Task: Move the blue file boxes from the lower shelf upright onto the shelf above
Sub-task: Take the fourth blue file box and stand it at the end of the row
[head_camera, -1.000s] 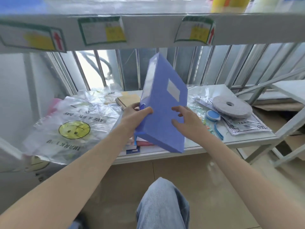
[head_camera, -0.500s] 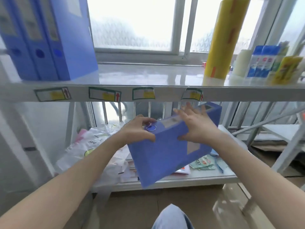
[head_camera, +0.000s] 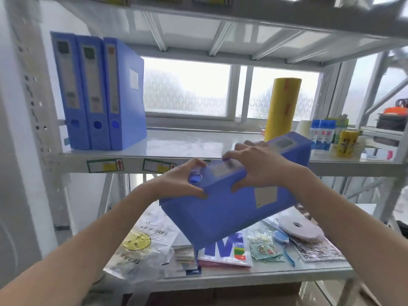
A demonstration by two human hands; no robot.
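The person is mid-transfer: one blue file box [head_camera: 231,208] is held in the air in front of the shelving, between the lower shelf [head_camera: 242,277] and the shelf above [head_camera: 187,144], lying tilted on its long side with the spine and its finger hole facing up; the left hand [head_camera: 183,184] is closed around the spine end by the finger hole, and the right hand [head_camera: 260,168] is spread over the top edge with the thumb pressed to the front face, so both hands' grip is firmly on the box; the lift looks done and the placing not yet begun; the next move, by judgement, calls for turning the box up on end, finger hole low and spine outward, and setting it just beside the three upright file boxes [head_camera: 97,93] that stand at the left of the upper shelf; the bare stretch between those boxes and the yellow roll [head_camera: 282,107] leaves room; the upper shelf is white metal, glossy, with small bottles [head_camera: 324,135] at its right; the lower shelf carries a smiley-face plastic bag [head_camera: 141,241], printed packets [head_camera: 262,248] and a flat grey disc [head_camera: 298,228]; behind the rack a frosted window [head_camera: 187,89] lets in bright daylight
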